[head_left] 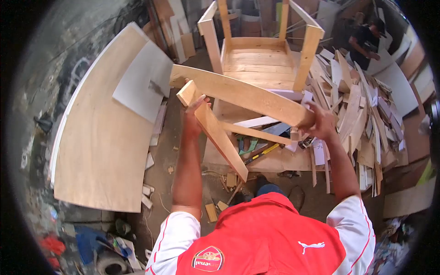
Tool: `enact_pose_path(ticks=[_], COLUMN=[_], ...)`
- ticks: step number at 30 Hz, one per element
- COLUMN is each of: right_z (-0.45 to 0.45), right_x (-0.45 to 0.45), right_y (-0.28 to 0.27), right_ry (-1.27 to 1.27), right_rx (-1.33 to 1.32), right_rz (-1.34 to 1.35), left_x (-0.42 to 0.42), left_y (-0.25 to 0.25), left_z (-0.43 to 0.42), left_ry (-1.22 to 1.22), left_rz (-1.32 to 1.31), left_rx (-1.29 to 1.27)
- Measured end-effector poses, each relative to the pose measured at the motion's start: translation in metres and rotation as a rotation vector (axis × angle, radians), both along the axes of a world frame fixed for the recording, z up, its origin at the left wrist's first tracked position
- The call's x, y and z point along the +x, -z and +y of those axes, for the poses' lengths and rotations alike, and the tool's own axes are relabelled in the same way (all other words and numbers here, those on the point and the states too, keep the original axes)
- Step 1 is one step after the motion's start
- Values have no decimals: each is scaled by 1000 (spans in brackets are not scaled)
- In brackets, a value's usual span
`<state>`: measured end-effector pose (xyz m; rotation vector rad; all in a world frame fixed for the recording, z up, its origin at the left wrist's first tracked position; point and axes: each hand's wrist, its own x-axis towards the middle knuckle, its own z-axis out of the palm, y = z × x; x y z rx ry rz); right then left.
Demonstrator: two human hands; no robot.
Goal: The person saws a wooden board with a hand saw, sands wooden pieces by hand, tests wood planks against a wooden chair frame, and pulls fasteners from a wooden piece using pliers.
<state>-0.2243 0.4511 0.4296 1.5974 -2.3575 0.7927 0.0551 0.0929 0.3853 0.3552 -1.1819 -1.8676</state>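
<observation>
Closest in is the wearer's red shirt (270, 229) with white sleeves, and just past it some wood scraps (211, 213) on the floor. Then the main bit: both hands are up in midair with lumber. Left hand (195, 114) has its fingers wrapped round the angled board (220, 137), close to its far end, and the right hand (323, 123) is gripping the right end of a long, wide board (243, 94) that runs across in front. There's a thin strip (256, 133) between those two as well, can't really tell how it's all joined. Below that, a yellow-and-black tool (263, 154) and a green-handled one (250, 145) sit on a plywood sheet (293, 162). Big pale panel (91, 142) off to the left, messy offcut pile (355, 105) on the right. Further back is a slatted wooden frame (261, 57) with its legs up, and another person (364, 43) in dark clothes, far right.
</observation>
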Motion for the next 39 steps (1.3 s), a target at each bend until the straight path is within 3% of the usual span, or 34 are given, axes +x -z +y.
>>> enact_pose_path(ticks=[1,4,6,9,13,16,17,20,29,30,37,39], right_z=[-3,-21,-37,-73,-122,-155,-165,-188,-216,-217,-225,-226], right_x=[-9,-39,-71,-131,-202,-254,-268,-294,-329,-328,-319,-313], right_y=[-9,-32,-40,-46,-45,-39,-38,-40,-28,-28,-36,-38], right_ry=[-4,71,128,174,219,246,237,213,245,241,372,385], right_rx=[-42,16,46,-147,-221,-269,-284,-299,-330,-352,-209,-222], right_rz=[157,296,379,630,667,684,681,669,662,637,693,700], left_x=[-10,-47,-76,-114,-171,-206,-218,-235,-264,-266,-268,-274], left_y=[6,6,-7,-20,-6,5,22,-5,8,8,-34,-25], left_z=[-14,-51,-59,-67,-103,-141,-171,-152,-197,-197,-183,-195], left_ry=[40,241,243,233,190,284,425,251,352,306,193,240], left_rz=[-9,54,66,28,-28,-76,-47,-93,-108,-121,-172,-117], left_rx=[72,174,224,192,129,48,59,89,159,61,65,62])
